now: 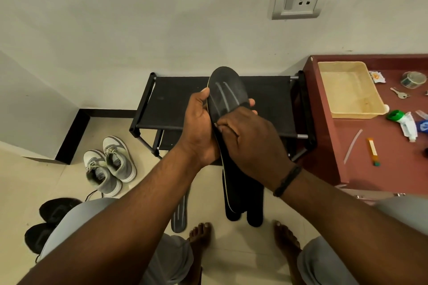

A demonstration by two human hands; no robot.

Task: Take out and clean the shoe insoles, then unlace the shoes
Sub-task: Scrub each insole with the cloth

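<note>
Left hand (199, 127) grips a dark insole (228, 92) from its left edge, thumb up along the rim, fingers wrapped behind with tips showing past the right edge. The insole stands roughly upright in front of the person, toe end up, grey streaks on its face.

Right hand (250, 143) lies over the lower half of the insole, fingers curled onto its surface near the left edge. Looks like rubbing or picking at it; no cloth or brush visible in the hand, and whether it pinches anything small I cannot tell.

Below the hands, on the floor: two more black insoles (245, 201) side by side, partly hidden by the right wrist. Below and left of the left forearm, a fourth insole (179, 217) with pale streaks.

Far left of the left arm: grey shoes (111, 166), laces in. Below them, black shoes (46, 222), mostly hidden by the knee; one loose lace end shows.

Behind the hands, a black rack (176, 102). Right of the right hand, a red table (324, 146).

Judgement: removal seems complete, four insoles out for two pairs. Cleaning under way on the held one; state of the floor insoles unclear. Grey pair not yet unlaced; black pair cannot tell.
</note>
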